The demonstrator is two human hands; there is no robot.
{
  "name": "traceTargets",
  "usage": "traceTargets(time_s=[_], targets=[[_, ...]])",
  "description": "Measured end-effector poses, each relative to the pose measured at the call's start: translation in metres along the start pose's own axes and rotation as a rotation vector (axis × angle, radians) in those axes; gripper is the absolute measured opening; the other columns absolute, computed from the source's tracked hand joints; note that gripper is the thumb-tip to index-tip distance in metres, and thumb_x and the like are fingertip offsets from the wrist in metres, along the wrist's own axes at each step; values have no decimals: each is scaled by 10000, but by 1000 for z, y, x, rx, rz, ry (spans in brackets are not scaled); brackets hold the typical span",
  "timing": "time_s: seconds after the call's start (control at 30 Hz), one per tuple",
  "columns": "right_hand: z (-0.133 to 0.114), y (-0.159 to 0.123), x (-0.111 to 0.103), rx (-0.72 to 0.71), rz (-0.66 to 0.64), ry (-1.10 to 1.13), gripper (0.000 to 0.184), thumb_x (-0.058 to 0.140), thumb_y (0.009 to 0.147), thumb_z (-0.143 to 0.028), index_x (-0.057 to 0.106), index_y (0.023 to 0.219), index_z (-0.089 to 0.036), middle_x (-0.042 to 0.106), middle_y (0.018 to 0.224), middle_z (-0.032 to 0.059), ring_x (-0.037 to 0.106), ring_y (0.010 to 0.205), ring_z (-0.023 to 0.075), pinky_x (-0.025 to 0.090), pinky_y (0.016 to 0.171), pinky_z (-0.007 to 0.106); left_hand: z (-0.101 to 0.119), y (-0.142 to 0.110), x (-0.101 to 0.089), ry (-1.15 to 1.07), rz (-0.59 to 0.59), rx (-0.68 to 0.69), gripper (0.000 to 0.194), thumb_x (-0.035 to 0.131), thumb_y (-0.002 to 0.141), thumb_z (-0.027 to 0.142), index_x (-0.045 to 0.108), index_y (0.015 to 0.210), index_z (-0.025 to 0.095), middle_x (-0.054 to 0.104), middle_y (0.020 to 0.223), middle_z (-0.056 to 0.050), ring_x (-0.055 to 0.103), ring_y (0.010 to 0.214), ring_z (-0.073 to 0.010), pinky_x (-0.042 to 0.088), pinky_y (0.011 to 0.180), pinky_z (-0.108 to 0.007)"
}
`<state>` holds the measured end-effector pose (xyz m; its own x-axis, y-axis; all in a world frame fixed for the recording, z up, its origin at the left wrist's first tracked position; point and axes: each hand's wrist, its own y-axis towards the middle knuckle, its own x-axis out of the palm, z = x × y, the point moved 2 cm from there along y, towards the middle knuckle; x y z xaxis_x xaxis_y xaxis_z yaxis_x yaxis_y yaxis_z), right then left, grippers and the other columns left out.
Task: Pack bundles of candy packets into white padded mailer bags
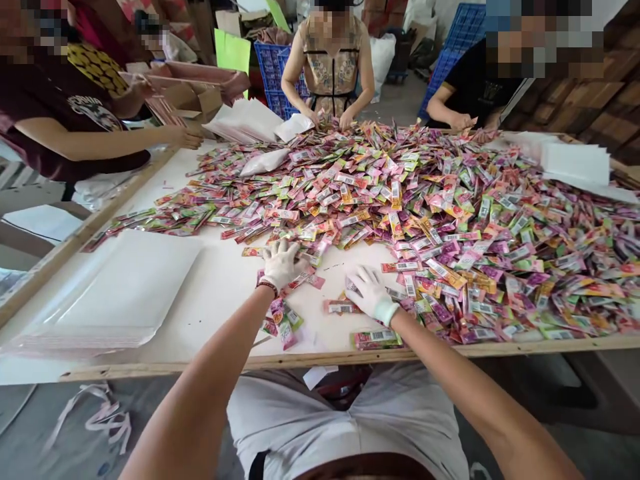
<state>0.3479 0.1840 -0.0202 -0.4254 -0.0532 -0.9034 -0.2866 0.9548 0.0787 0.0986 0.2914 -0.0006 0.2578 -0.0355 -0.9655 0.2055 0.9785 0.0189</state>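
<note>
"Judging from the head view, where is there room to move?"

"On the white, flat tabletop: a bare patch left of the left hand in its white glove, and a smaller one before the right hand in its white glove. A pale wooden rim bounds the near side."

"What stands in the way?"

"A broad heap of small, glossy, multicoloured sachets fills the middle and reaches the near rim at right. A flat stack of white, glossy plastic sheets takes the left corner. Across the table a person in a patterned sleeveless top has both hands at the heap; blue plastic crates stand behind."

"And the grip?"

"The left hand lies palm down on a few loose sachets, fingers spread; the right rests over others near the rim. Both palms are hidden, so I cannot tell whether either grasps any."

"Anything else unclear?"

"The heap is cut off at right, and the loose white sheets there are partly blurred."
</note>
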Motion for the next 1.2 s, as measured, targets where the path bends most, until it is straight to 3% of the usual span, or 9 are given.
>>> traceTargets(time_s=[0.23,0.33,0.43,0.5,0.6,0.8,0.97,1.07,1.2], targets=[[69,-36,-6,266,244,182,466,399,930,-227,592,1350,-166,586,1399,173,517,1340,331,409,1135,541,74,-103,44,-30,-127,463,831,674,804,619,430,1528,293,281,1649,-174,208,1526,-431,161,1201,-670],[64,-42,-23,362,484,362,595,371,940,-250,401,1532,-204,481,1527,126,477,1389,270,391,1170,513,66,-123,37,-118,-19,419,715,591,905,507,404,1532,220,345,1613,-197,287,1514,-366,243,1206,-614],[34,-36,-40,213,589,317,571,399,978,-291,384,1544,-216,473,1527,118,460,1399,246,397,1174,461,45,-113,24,-222,120,338,439,446,984,336,552,1375,168,515,1487,-183,439,1435,-290,371,1175,-507],[11,-22,-45,87,539,218,462,406,995,-273,525,1435,-199,574,1414,126,513,1336,238,412,1156,423,42,-94,17,-266,137,343,367,420,975,259,614,1276,180,591,1405,-145,548,1329,-254,455,1117,-432],[-19,9,-37,-69,262,64,347,405,998,-215,673,1216,-183,683,1210,112,602,1174,232,468,1062,387,57,-58,12,-212,14,359,338,437,933,177,663,1183,196,662,1292,-97,646,1157,-221,516,1027,-357],[-31,49,-3,-10,-192,-294,341,593,939,-383,679,1196,-177,692,1128,157,622,1061,318,483,893,433,67,-26,12,-3,-300,277,278,563,793,81,718,1012,153,703,1071,-117,686,979,-236,543,904,-320],[-7,52,-4,101,-172,-41,219,498,956,-196,664,1099,-187,723,1069,97,650,940,231,479,801,327,29,-46,11,-97,-304,390,389,487,766,20,696,1045,194,646,1224,-91,637,1097,-205,500,1004,-302],[6,44,-22,260,-58,213,305,412,994,-217,552,1262,-178,717,960,67,634,744,193,455,658,286,18,-58,5,-153,-189,291,283,451,836,100,653,1019,179,663,1127,-109,633,1048,-229,506,976,-359],[2,21,-47,235,3,270,311,428,1008,-357,540,1240,-183,697,937,59,614,744,197,430,660,283,29,-75,-10,-293,-10,105,282,401,908,209,565,1132,164,676,953,-86,637,845,-214,508,806,-341]])
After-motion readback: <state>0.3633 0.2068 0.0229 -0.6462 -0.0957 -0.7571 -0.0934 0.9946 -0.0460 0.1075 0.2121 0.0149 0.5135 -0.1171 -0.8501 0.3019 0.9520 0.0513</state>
